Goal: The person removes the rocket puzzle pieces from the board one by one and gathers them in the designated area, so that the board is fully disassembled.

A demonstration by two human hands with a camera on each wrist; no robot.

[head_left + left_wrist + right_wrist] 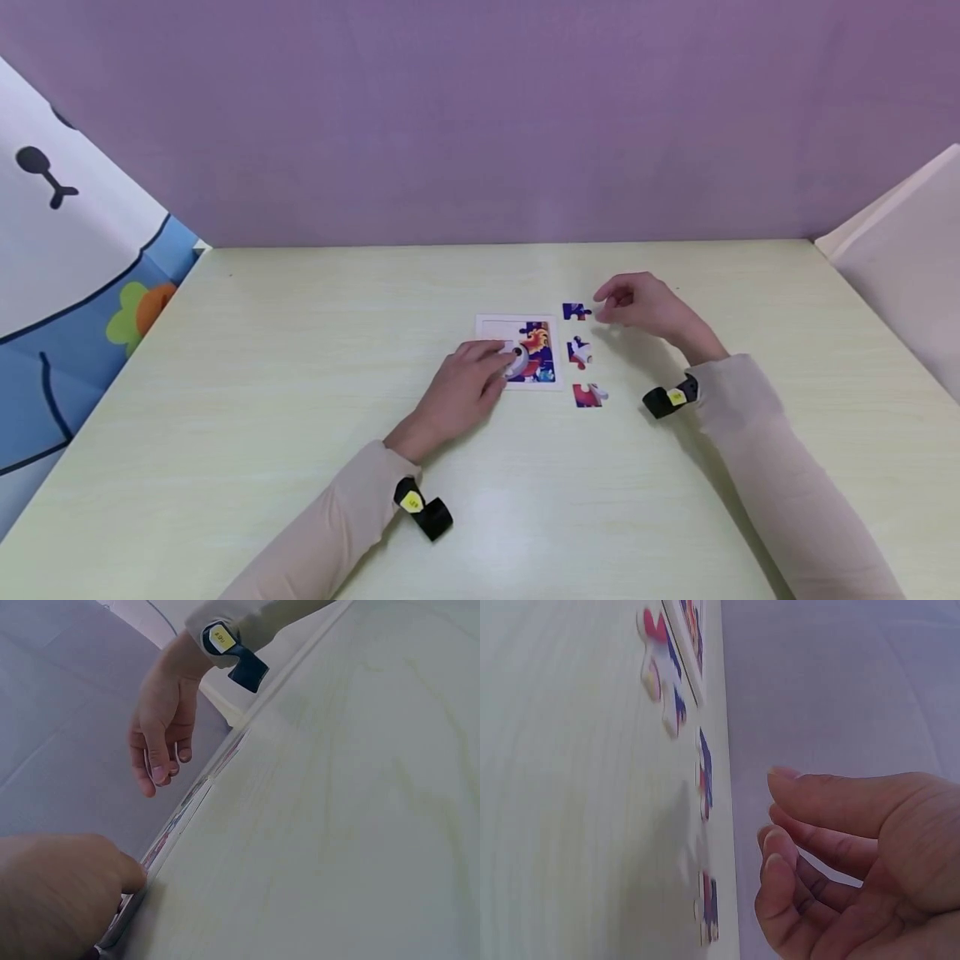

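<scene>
A small white puzzle board (491, 327) lies mid-table, its right part filled with blue, orange and red pieces. My left hand (501, 360) rests on the board's lower left with straight fingers, and it also shows at the lower left of the left wrist view (67, 896). Three loose pieces lie in a column right of the board: a blue one (576, 312), a white and red one (578, 352) and a red one (588, 395). My right hand (604, 305) hovers just right of the blue piece, its fingers (810, 847) loosely curled and holding nothing.
The pale wooden table (300, 400) ends at a purple wall behind. A cartoon-printed panel (67, 275) stands at the left and a white panel (907, 275) at the right. Black wrist cameras (423, 508) (670, 398) sit on both beige sleeves.
</scene>
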